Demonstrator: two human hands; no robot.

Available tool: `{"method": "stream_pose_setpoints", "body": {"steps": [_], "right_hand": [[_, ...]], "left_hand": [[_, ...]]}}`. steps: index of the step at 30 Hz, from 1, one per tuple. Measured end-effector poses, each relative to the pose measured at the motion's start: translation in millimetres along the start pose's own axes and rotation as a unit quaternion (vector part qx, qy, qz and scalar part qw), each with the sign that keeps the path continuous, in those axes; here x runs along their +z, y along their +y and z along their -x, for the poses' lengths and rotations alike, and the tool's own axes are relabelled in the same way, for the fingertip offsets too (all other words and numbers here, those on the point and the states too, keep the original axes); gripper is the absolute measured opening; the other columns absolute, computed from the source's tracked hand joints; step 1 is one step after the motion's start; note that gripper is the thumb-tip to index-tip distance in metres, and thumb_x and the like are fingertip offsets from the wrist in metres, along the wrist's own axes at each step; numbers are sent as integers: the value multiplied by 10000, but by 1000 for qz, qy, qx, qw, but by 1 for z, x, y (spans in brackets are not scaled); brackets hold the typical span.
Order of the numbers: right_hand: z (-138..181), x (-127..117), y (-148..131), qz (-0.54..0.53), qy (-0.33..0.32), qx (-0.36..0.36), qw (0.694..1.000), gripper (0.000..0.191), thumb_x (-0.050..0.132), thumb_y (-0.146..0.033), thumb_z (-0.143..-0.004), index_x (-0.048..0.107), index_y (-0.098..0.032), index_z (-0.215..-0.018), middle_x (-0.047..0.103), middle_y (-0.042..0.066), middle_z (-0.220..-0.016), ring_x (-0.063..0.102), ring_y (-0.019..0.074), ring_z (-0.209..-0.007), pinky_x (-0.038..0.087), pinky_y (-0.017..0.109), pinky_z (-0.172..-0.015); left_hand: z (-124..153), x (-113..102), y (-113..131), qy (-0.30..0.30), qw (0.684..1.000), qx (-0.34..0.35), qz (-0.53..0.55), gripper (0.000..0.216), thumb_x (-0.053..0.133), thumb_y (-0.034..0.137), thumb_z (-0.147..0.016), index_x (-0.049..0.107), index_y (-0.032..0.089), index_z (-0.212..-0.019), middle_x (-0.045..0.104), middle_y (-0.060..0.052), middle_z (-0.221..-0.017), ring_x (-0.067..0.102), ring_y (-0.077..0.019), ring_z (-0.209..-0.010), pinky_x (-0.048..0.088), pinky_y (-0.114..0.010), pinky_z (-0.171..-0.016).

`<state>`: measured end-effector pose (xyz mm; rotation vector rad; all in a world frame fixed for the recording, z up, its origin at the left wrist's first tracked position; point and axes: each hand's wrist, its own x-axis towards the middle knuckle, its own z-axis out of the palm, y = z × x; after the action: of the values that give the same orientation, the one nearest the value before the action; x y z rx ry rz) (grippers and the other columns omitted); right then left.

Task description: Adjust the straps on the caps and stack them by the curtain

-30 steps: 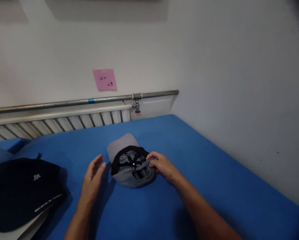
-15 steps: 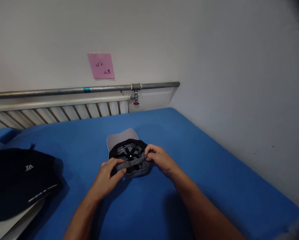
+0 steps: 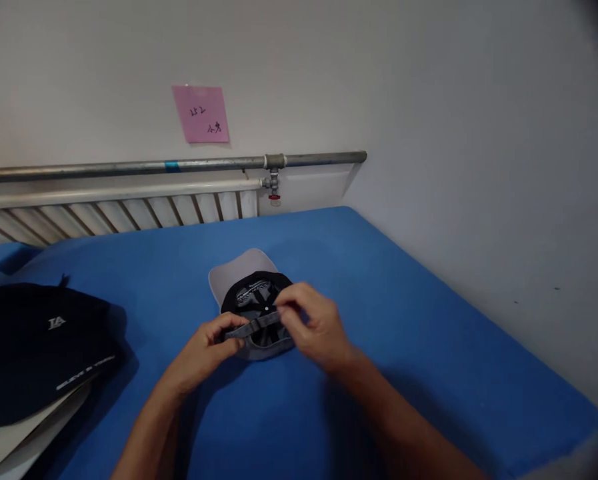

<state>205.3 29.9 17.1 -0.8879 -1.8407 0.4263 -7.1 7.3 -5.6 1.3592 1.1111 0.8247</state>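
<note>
Both bare forearms are extended forward and converge. The left hand [image 3: 206, 347] is curled palm-down, its fingertips [image 3: 239, 330] pinched together. The right hand [image 3: 315, 327] is arched with knuckles raised, its fingers [image 3: 289, 308] bent inward toward the left hand.

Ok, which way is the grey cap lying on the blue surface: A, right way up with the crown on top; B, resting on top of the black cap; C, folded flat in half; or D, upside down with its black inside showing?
D: the grey cap lies crown down on the blue surface, its black lining facing up, while the left hand and right hand pinch the back strap.
</note>
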Motion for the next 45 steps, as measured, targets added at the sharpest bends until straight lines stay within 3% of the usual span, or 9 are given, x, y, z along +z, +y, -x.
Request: {"method": "stream_pose_setpoints", "body": {"steps": [3, 6, 13, 19, 25, 32, 45], "right_hand": [[7, 12, -4, -23, -114, -32, 993, 171, 498, -74, -811, 606, -194, -866, 614, 19, -820, 579, 129, -761, 481, 258, -707], [12, 21, 3, -42, -164, -51, 984, 221, 497, -69, -817, 614, -187, -963, 625, 48, -925, 588, 145, -876, 493, 275, -782], [15, 27, 7, -76, -157, 25, 984, 170, 548, -79, -784, 616, -184, -900, 584, 4, -831, 552, 89, -672, 467, 218, -626], [17, 32, 7, -112, -149, 89, 978, 136, 567, -92, -766, 614, -198, -839, 573, -19, -801, 543, 78, -661, 449, 200, -605], [18, 32, 6, -108, -150, 107, 977, 80, 555, -120, -771, 578, -190, -802, 567, -20, -766, 534, 80, -637, 447, 204, -599], [20, 36, 5, -46, -169, 100, 979, 88, 533, -100, -757, 538, -187, -740, 524, -30, -697, 479, 80, -599, 390, 198, -557], [20, 39, 4, -32, -198, 104, 974, 127, 502, -66, -786, 508, -191, -767, 514, -34, -678, 466, 88, -600, 367, 217, -579]], "left_hand": [[0, 1, 1, 2, 1000, 0, 10, 186, 629, 218, -745, 684, 196, -922, 628, -24, -885, 543, -179, -851, 414, -295, -777], [0, 1, 1, 0, 1000, -2, 20, 197, 633, 219, -758, 685, 204, -947, 624, -21, -898, 542, -172, -854, 414, -289, -779], [5, -4, 1, -48, 998, 7, 36, 213, 653, 228, -745, 687, 212, -955, 627, -15, -898, 544, -169, -857, 408, -278, -769], [6, -4, 2, -38, 999, 3, 27, 188, 636, 323, -803, 698, 209, -940, 636, -21, -898, 546, -165, -857, 405, -282, -785], [0, 1, -4, 15, 998, -22, 56, 164, 667, 340, -782, 697, 199, -859, 632, 0, -787, 531, -125, -719, 404, -259, -707], [-2, 6, -3, 34, 999, -24, 1, 170, 651, 336, -778, 674, 168, -784, 592, 1, -716, 499, -122, -665, 379, -256, -654], [-4, 13, -2, 61, 997, -27, -49, 176, 638, 322, -742, 611, 154, -699, 555, 5, -650, 471, -121, -610, 359, -255, -591]]}}
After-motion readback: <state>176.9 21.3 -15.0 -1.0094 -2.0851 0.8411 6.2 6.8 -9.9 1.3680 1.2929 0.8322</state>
